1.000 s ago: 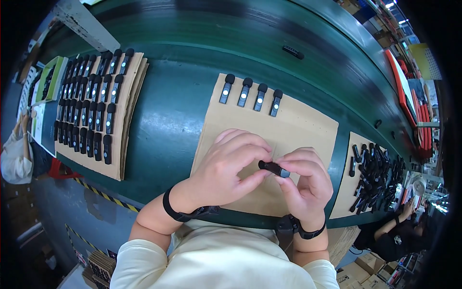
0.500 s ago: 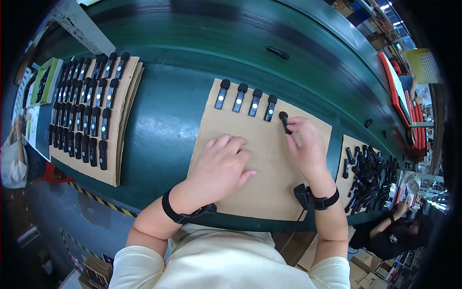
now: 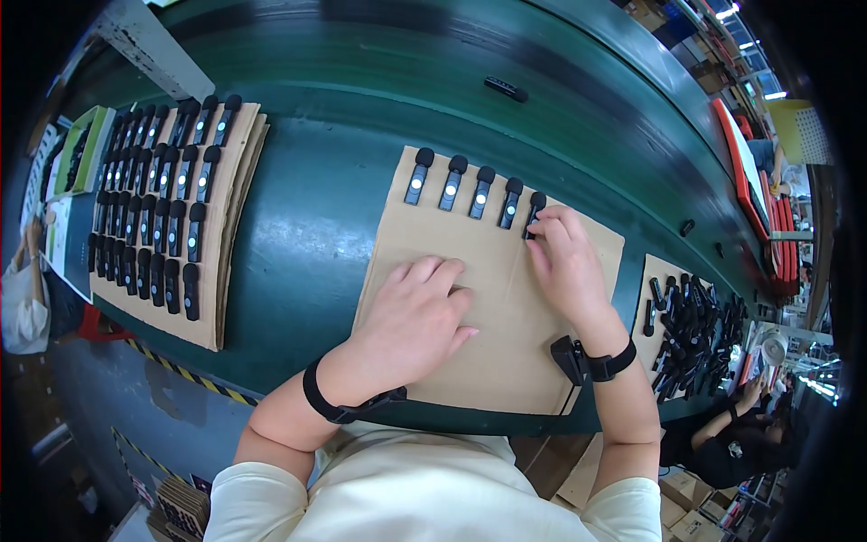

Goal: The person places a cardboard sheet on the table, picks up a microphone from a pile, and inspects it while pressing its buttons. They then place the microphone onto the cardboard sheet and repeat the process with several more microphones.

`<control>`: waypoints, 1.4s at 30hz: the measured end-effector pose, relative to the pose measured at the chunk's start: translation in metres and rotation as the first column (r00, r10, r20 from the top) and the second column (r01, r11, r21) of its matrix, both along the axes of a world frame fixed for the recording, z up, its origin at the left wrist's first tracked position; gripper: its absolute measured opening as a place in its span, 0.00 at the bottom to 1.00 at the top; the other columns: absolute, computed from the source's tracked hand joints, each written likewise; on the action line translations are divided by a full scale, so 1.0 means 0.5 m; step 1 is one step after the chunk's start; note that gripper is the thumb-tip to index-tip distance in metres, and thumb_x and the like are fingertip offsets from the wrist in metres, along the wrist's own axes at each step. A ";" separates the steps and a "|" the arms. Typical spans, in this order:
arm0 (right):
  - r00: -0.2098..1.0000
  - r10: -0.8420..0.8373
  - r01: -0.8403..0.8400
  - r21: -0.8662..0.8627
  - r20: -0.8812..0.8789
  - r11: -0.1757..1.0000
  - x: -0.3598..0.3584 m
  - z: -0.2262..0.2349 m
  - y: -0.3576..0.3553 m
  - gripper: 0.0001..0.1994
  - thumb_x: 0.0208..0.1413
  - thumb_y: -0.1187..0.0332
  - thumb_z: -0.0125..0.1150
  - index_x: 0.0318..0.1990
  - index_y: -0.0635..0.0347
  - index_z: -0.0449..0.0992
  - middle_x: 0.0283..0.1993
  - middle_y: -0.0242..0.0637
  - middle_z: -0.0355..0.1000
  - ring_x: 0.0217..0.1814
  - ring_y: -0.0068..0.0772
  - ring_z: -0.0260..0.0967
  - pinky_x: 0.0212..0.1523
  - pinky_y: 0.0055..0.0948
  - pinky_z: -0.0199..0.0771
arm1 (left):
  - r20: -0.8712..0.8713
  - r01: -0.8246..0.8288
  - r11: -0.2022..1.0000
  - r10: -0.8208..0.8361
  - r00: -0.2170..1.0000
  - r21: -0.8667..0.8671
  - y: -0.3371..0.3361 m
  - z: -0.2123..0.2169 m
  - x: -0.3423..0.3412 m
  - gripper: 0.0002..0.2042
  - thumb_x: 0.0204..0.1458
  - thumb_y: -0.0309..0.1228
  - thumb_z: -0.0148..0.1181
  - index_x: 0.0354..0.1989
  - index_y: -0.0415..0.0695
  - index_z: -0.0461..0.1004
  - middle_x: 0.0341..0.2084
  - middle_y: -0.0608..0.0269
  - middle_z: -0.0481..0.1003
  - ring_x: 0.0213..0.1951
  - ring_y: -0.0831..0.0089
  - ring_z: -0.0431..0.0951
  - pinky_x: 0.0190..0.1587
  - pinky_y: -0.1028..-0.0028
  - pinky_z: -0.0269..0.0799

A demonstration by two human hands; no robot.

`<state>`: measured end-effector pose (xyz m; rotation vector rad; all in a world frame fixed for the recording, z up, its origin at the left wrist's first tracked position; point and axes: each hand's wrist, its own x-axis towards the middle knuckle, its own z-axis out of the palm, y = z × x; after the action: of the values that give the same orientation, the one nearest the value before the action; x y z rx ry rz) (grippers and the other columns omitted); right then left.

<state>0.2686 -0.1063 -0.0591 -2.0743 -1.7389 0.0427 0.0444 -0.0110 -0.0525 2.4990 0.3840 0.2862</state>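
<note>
On the cardboard sheet (image 3: 488, 343) in front of me, several small black clip-on microphones (image 3: 451, 185) with foam tips stand in a row along the far edge. My right hand (image 3: 572, 264) pinches one more microphone (image 3: 536, 210) at the right end of this row; its foam tip points away from me and its lower end is partly hidden by my fingers. My left hand (image 3: 408, 312) rests on the middle of the cardboard, fingers loosely spread, holding nothing. Each wrist wears a black strap with a small black device.
At the left, stacked cardboard sheets (image 3: 220, 298) carry several rows of microphones. A heap of loose microphones (image 3: 691, 330) lies on cardboard at the right. Beyond, one microphone (image 3: 506, 88) lies on the green conveyor (image 3: 361, 63). A person in black (image 3: 745, 438) works at far right.
My right hand has moved the microphone up and slightly right, into line with the row. On the conveyor, the single microphone has shifted left. My left hand has stayed in place.
</note>
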 end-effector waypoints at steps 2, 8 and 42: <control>1.000 -0.007 0.007 0.006 -0.017 1.000 0.005 -0.003 0.009 0.11 0.46 0.78 0.64 0.38 0.63 0.73 0.46 0.42 0.69 0.45 0.48 0.71 0.42 0.38 0.73 | 0.004 0.002 1.000 -0.002 1.000 0.003 0.000 0.001 -0.001 0.17 0.44 0.36 0.68 0.41 0.43 0.77 0.51 0.55 0.69 0.55 0.59 0.67 0.56 0.63 0.63; 0.999 0.035 -0.034 -0.022 0.039 0.999 0.015 0.048 0.028 0.11 0.48 0.78 0.64 0.40 0.62 0.73 0.47 0.43 0.70 0.46 0.46 0.71 0.44 0.35 0.74 | 0.003 -0.003 1.000 0.003 1.000 -0.012 0.002 -0.001 -0.001 0.17 0.43 0.35 0.69 0.41 0.43 0.77 0.50 0.54 0.69 0.55 0.58 0.67 0.56 0.63 0.63; 0.429 -0.044 0.029 -0.035 -0.902 0.999 -0.042 0.130 0.038 0.11 0.55 0.77 0.62 0.46 0.67 0.72 0.40 0.31 0.71 0.38 0.20 0.68 0.43 0.21 0.69 | 0.284 -0.124 0.939 0.220 0.933 -0.320 0.006 0.022 0.007 0.14 0.48 0.34 0.67 0.39 0.40 0.76 0.40 0.56 0.73 0.45 0.62 0.73 0.50 0.64 0.66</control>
<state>0.2477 -0.0875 0.0058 -1.5382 -0.9599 0.9916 0.0480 -0.0081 -0.0417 2.0812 0.4773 0.6431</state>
